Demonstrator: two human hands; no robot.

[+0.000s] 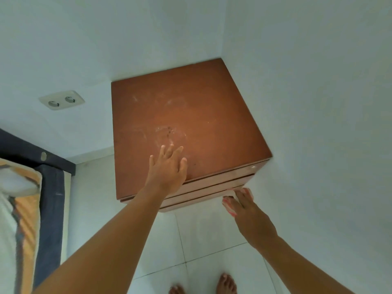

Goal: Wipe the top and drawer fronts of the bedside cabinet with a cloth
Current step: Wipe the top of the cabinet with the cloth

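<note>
Head view: cloth (pixel 228 206) beneath right fingers (pixel 240 197)

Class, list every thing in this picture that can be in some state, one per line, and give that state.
Cabinet top: pale smudges near the middle.
Drawers: closed.
Cloth: pressed against a lower drawer front under the right hand.
Left hand: flat on the cabinet top, fingers spread.
Right hand: fingers straight, pressing the cloth.
Wall socket: nothing plugged in.
</note>
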